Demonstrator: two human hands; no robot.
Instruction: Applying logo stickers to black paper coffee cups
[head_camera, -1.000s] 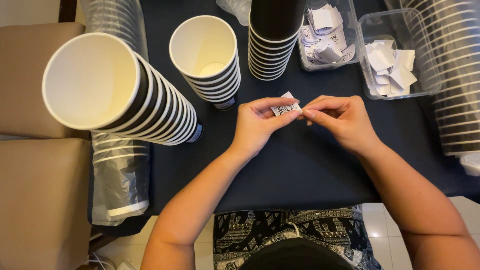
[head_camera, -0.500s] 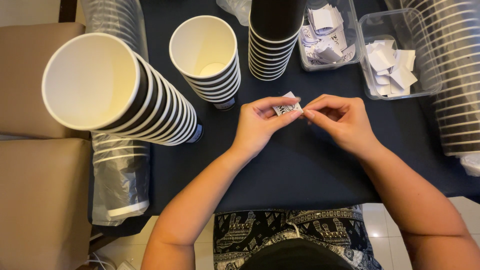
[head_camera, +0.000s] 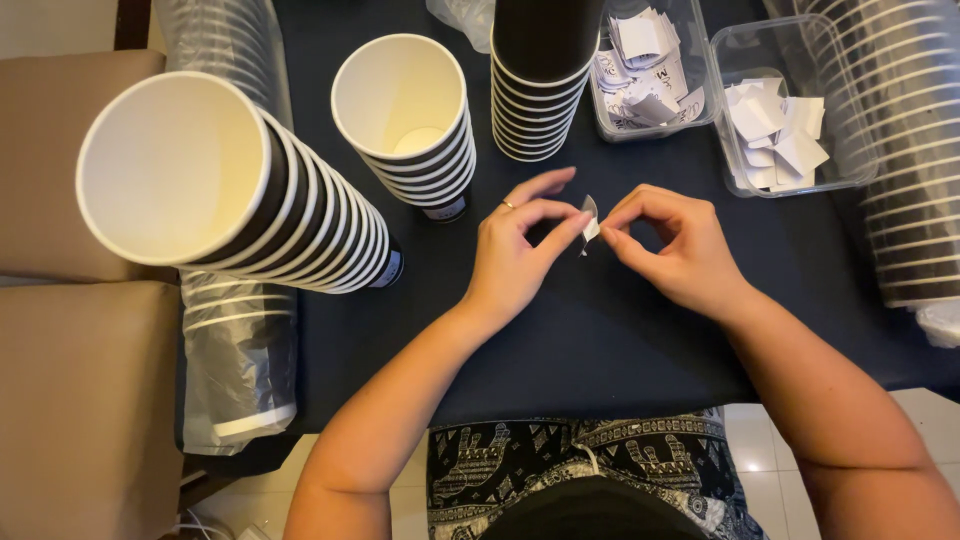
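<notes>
Left hand and right hand fingers pinch one small paper slip; bare dark table below.

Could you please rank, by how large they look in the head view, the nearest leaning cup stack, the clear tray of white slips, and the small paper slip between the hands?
1. Leaning cup stack, though nearness to the camera inflates it.
2. Clear tray of white slips.
3. Paper slip, pinched by left hand and right hand.

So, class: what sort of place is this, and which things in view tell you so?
Probably a makeshift table for preparing paper cups, at home or in a small shop: stacks of paper cups, clear tubs of paper slips, and both hands pinching a small sticker.
</notes>
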